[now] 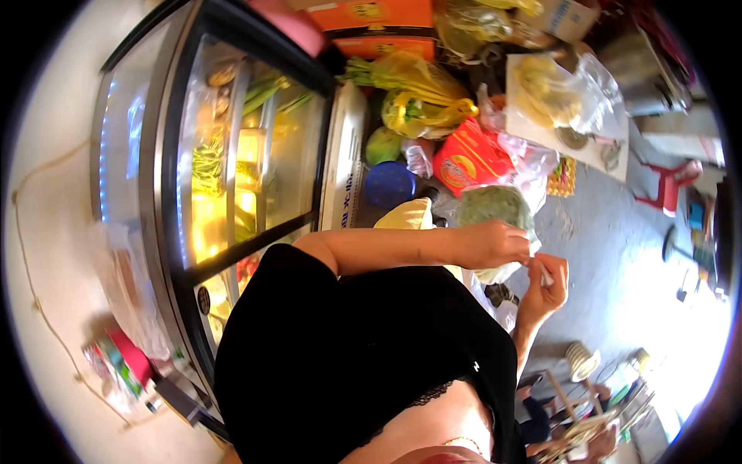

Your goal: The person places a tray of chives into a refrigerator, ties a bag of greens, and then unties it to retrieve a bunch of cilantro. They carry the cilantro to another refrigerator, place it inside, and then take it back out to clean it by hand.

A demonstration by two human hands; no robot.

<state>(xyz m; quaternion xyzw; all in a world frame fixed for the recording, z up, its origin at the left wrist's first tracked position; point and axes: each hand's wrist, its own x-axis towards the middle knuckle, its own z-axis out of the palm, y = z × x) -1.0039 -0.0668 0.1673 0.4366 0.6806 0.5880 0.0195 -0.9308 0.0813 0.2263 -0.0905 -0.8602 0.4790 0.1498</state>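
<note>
My left hand (495, 243) reaches across from the left with its fingers pinched together. Its fingertips meet those of my right hand (547, 282), which is also closed. A thin white strip, seemingly the twisted end of a plastic bag, shows between the right fingers. Just beyond and below my hands is a clear plastic bag (495, 207) filled with green leafy vegetables. My left hand and wrist cover part of this bag. Where exactly the strip joins the bag is hard to see.
A lit glass-door fridge (255, 155) with vegetables stands at left. Ahead are a red bag (471, 157), a blue basin (389, 184), yellow bags (421, 97) and orange boxes (379, 15). A red stool (666, 185) is at right; people sit at lower right.
</note>
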